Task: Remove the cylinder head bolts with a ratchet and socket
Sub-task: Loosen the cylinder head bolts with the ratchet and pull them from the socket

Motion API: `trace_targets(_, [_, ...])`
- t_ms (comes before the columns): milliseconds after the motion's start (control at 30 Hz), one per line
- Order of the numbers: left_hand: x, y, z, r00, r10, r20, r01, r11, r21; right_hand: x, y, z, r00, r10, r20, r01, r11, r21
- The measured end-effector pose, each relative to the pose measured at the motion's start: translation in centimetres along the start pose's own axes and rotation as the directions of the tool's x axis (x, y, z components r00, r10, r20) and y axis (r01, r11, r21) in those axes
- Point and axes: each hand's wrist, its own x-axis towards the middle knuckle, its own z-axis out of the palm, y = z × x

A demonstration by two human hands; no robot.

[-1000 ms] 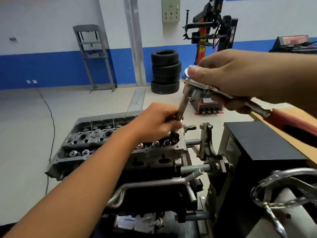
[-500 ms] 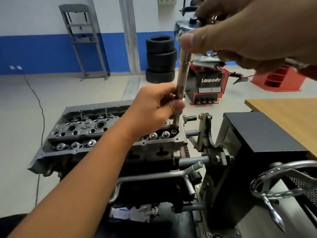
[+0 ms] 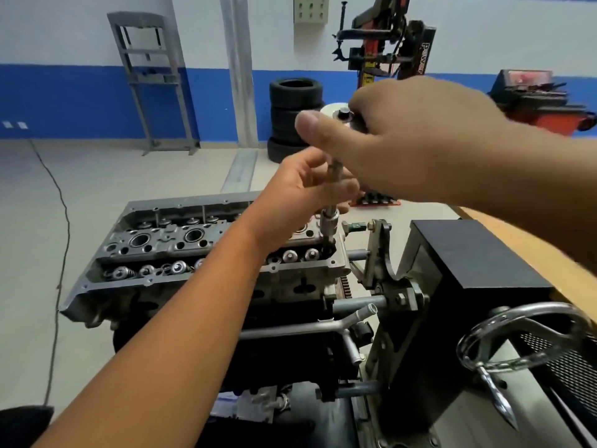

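- The socket (image 3: 329,221) sits just below my left hand, standing nearly upright over the near right corner of the cylinder head (image 3: 181,247), its lower end down in a dark bolt well there; I cannot see the bolt itself.
- A slim extension bar (image 3: 332,176) rises from the socket, passes through my left fingers, and meets the ratchet (image 3: 342,116) under my right hand.
- My left hand (image 3: 303,192) reaches forward over the head, forearm stretched diagonally from the lower left, fingers and thumb curled around the extension bar just above the socket.
- My right hand (image 3: 416,140) comes in from the right, higher than the left and closer to me, knuckles up, wrist roughly level. Its fingers are wrapped around the ratchet near its round head, and the thumb sticks out to the left past it. The handle is hidden behind my palm.
- Valve springs and spark plug wells run along the head to the left of my left wrist.
- Right of both hands sits a black box (image 3: 478,253) on the engine stand, with a chromed handwheel (image 3: 517,337) below my right forearm.
- Beyond my hands, stacked tyres (image 3: 287,101) stand against the blue-striped wall, with a tyre-changing machine (image 3: 387,43) above my right hand.
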Motion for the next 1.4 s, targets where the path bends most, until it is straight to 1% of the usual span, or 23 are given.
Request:
trace_targets(67, [1.1,1.3,0.7,0.997,0.073,-0.014,-0.074,0.992,-0.105,0.5,0.0,1.0,0.984,-0.083,-0.155,0.062,0.989,-0.135])
trace_targets(133, [2.1,2.0,1.7,0.993,0.112,-0.045,-0.116,0.989,-0.095,1.5,0.7,0.9,0.973,-0.135,-0.185,0.11,0.984,-0.141])
trace_targets(233, [2.4,2.1,3.1,0.988,0.135,-0.075,-0.14,0.989,-0.057,2.4,1.7,0.0,0.979,-0.196,-0.053,0.193,0.98,-0.05])
trace_targets(267, [2.4,2.0,3.5,0.984,0.145,-0.105,-0.149,0.988,-0.029,2.4,2.0,-0.1,0.982,-0.188,-0.03,0.188,0.982,-0.013])
trace_targets(333, [2.7,1.9,3.9,0.968,0.169,-0.184,-0.176,0.984,-0.022,2.0,1.5,0.0,0.992,-0.113,-0.054,0.113,0.994,-0.013])
trace_targets(400, [3.2,1.7,4.0,0.956,0.152,-0.25,-0.168,0.985,-0.042,0.7,0.8,0.4,0.992,-0.02,-0.124,0.009,0.996,-0.084])
trace_targets(467, [3.7,1.9,4.1,0.948,0.109,-0.299,-0.136,0.988,-0.071,-1.7,-0.3,0.8,0.979,0.009,-0.202,-0.037,0.99,-0.136])
trace_targets(500, [3.8,1.9,4.2,0.95,0.102,-0.297,-0.134,0.987,-0.09,-2.7,-0.8,0.8,0.972,0.011,-0.235,-0.045,0.989,-0.138])
trace_targets(567, [3.8,1.9,4.1,0.964,0.069,-0.256,-0.105,0.986,-0.129,-2.6,-0.5,1.0,0.949,0.047,-0.311,-0.067,0.996,-0.055])
trace_targets(667, [2.8,1.7,3.9,0.985,0.038,-0.168,-0.07,0.979,-0.192,0.7,2.5,1.4,0.944,0.071,-0.323,-0.048,0.996,0.08])
trace_targets(733, [2.2,1.6,3.7,0.991,0.017,-0.132,-0.047,0.973,-0.228,3.3,4.8,1.4,0.95,0.068,-0.306,-0.031,0.992,0.124])
trace_targets(800, [1.9,1.7,3.2,0.985,0.003,-0.172,-0.049,0.963,-0.265,5.2,5.5,1.3,0.958,0.098,-0.27,-0.061,0.988,0.142])
trace_targets(867, [2.0,1.6,2.5,0.978,-0.008,-0.21,-0.055,0.955,-0.291,5.6,4.6,1.0,0.976,0.065,-0.207,-0.05,0.996,0.075])
trace_targets(933, [2.2,1.3,2.0,0.974,-0.016,-0.228,-0.056,0.95,-0.307,4.0,3.0,0.4,0.993,-0.01,-0.117,0.007,1.0,-0.026])
trace_targets(967, [2.4,1.1,1.8,0.972,-0.018,-0.236,-0.055,0.952,-0.3,2.7,2.3,-0.3,0.998,-0.035,-0.06,0.03,0.997,-0.078])
trace_targets(1033, [2.8,1.0,1.9,0.974,-0.018,-0.224,-0.042,0.965,-0.259,-0.1,1.5,-1.9,0.995,-0.013,0.097,0.026,0.99,-0.138])
trace_targets(1133, [2.9,0.9,1.9,0.99,-0.006,-0.144,-0.029,0.971,-0.237,-1.0,1.8,-4.6,0.917,0.062,0.393,-0.035,0.997,-0.075])
trace_targets(1167, [2.7,0.7,1.6,0.995,0.001,-0.1,-0.026,0.967,-0.254,-0.3,2.2,-5.3,0.893,0.068,0.444,-0.057,0.998,-0.037])
trace_targets(1200, [2.3,0.6,1.4,0.999,0.01,-0.042,-0.022,0.958,-0.286,0.6,2.8,-5.7,0.898,0.065,0.436,-0.053,0.998,-0.04])
trace_targets(1267, [1.4,0.4,0.7,0.997,0.046,0.066,-0.023,0.948,-0.319,2.7,3.5,-5.2,0.95,0.05,0.307,-0.006,0.99,-0.143])
trace_targets(1300, [0.9,0.4,0.6,0.994,0.058,0.092,-0.029,0.958,-0.285,3.6,3.7,-4.7,0.971,0.031,0.238,0.016,0.981,-0.193])
trace_targets(1333, [0.6,0.3,0.4,0.993,0.065,0.094,-0.041,0.971,-0.234,4.1,3.8,-4.2,0.978,-0.001,0.208,0.05,0.973,-0.227])
trace_targets(1400, [0.3,-0.2,-0.1,0.995,0.075,0.06,-0.064,0.983,-0.17,4.2,3.5,-3.5,0.973,-0.058,0.223,0.12,0.954,-0.275])
